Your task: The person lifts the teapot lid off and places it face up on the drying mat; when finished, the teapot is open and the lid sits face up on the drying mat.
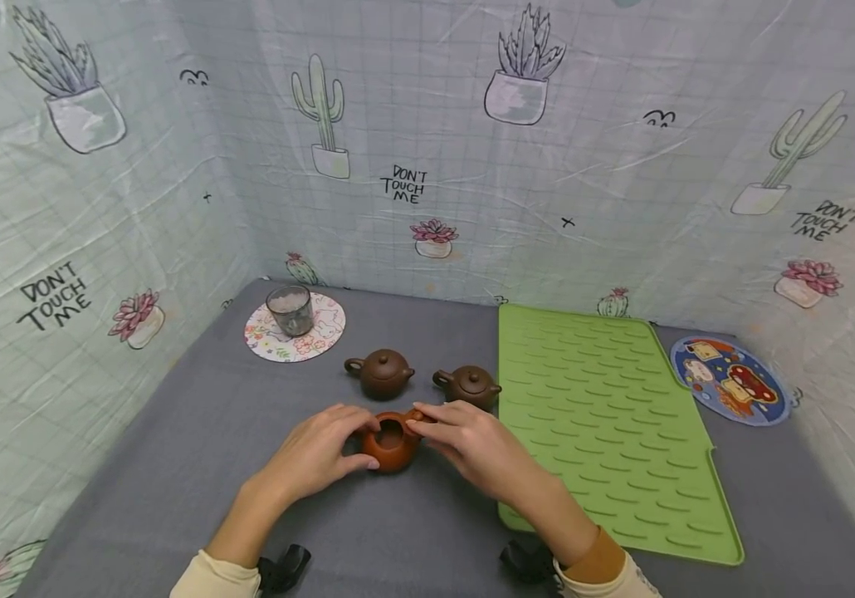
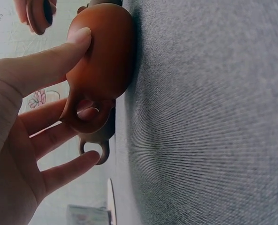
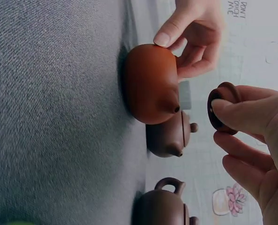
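Note:
A reddish-brown clay teapot (image 1: 392, 457) stands uncovered on the grey cloth, its round mouth showing from above. My left hand (image 1: 315, 453) grips it from the handle side, thumb on the near wall and fingers on the far side; in the left wrist view the handle (image 2: 87, 123) lies between thumb and fingers. Just right of the mouth, my right hand (image 1: 476, 444) pinches the teapot lid (image 3: 229, 95) between thumb and fingers. That lid is tilted on edge and held apart from the pot, its dark underside partly covered by the thumb.
Two dark brown lidded teapots, one on the left (image 1: 381, 375) and one on the right (image 1: 470, 385), stand just behind. A green ridged mat (image 1: 607, 432) lies at right, beside a blue round coaster (image 1: 759, 407). A glass (image 1: 293, 314) stands on a floral coaster (image 1: 332, 320) at back left.

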Demonstrator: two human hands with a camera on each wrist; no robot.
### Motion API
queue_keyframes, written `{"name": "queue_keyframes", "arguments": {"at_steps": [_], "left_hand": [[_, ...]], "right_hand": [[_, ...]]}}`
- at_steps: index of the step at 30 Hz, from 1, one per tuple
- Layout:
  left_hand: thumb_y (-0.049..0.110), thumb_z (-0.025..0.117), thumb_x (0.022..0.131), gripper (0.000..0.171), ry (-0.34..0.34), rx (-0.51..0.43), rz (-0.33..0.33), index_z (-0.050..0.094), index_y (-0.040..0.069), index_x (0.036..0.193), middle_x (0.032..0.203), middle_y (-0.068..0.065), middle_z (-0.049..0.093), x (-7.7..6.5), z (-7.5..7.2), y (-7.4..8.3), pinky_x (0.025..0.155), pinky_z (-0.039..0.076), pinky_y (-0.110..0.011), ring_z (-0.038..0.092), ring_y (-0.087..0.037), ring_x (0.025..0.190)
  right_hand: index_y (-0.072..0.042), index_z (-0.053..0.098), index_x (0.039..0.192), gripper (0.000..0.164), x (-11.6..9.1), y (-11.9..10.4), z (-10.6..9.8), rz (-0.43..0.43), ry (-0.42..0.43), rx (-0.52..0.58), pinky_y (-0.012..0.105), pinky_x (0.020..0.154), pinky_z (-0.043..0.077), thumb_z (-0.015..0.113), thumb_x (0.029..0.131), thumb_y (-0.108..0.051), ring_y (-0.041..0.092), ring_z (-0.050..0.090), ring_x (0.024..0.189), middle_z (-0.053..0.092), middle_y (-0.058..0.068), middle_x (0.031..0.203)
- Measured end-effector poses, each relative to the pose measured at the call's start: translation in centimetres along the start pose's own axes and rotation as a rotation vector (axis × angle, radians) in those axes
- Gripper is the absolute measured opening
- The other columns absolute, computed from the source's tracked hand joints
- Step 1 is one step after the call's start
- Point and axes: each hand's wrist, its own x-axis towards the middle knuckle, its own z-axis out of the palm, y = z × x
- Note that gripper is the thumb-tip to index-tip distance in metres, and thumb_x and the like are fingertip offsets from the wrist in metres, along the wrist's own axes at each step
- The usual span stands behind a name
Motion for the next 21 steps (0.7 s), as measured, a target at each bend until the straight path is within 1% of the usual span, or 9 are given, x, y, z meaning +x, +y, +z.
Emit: {"name": "queue_keyframes", "arguments": {"at_steps": [4,8,11,14,16,21], "left_hand": [[0.037,0.089,0.076,0.04,0.011,0.003,0.001,0.072,0.023,0.11,0.114,0.01,0.072,0.1,0.0,-0.2,0.091,0.056,-0.039,0.066,-0.01,0.106],[0.035,0.09,0.074,0.039,0.021,-0.005,0.025,0.072,0.022,0.106,0.11,0.01,0.072,0.2,0.0,-0.2,0.09,0.056,-0.038,0.066,-0.009,0.102],[0.033,0.09,0.074,0.037,0.017,-0.014,0.041,0.071,0.022,0.103,0.107,0.01,0.072,0.3,0.0,-0.1,0.088,0.055,-0.037,0.065,-0.009,0.1],[0.033,0.09,0.075,0.034,0.006,-0.022,0.044,0.071,0.022,0.101,0.104,0.011,0.072,0.3,-0.1,-0.1,0.085,0.055,-0.036,0.064,-0.009,0.096],[0.033,0.09,0.075,0.033,0.001,-0.027,0.044,0.071,0.022,0.1,0.103,0.011,0.072,0.3,-0.2,-0.1,0.083,0.054,-0.035,0.064,-0.008,0.095],[0.034,0.09,0.075,0.034,0.001,-0.02,0.046,0.071,0.023,0.1,0.103,0.012,0.072,0.4,-0.2,-0.1,0.082,0.054,-0.034,0.064,-0.008,0.093]], "right_hand": [[-0.022,0.073,0.128,0.045,-0.4,0.2,-0.7,-0.009,0.043,-0.026,0.031,0.09,0.059,0.079,0.087,-0.005,0.018,0.068,0.116,0.07,0.001,0.136],[-0.022,0.075,0.124,0.047,-1.2,0.4,-1.5,-0.032,0.105,-0.038,0.031,0.09,0.059,0.079,0.084,0.003,0.018,0.069,0.114,0.072,0.001,0.13],[-0.023,0.075,0.122,0.049,-1.8,0.6,-2.1,-0.041,0.143,-0.038,0.03,0.087,0.059,0.079,0.082,0.006,0.018,0.069,0.112,0.073,0.001,0.127],[-0.024,0.075,0.123,0.052,-2.4,0.7,-2.8,-0.022,0.161,-0.04,0.028,0.08,0.058,0.079,0.081,0.007,0.018,0.07,0.111,0.073,0.001,0.127],[-0.024,0.074,0.124,0.054,-2.8,0.8,-3.3,-0.004,0.167,-0.041,0.028,0.078,0.058,0.08,0.08,0.006,0.019,0.07,0.111,0.072,0.001,0.128],[-0.023,0.073,0.125,0.057,-4.0,1.3,-4.5,0.017,0.185,-0.052,0.033,0.081,0.06,0.081,0.077,0.008,0.021,0.071,0.109,0.073,0.003,0.126]]}}
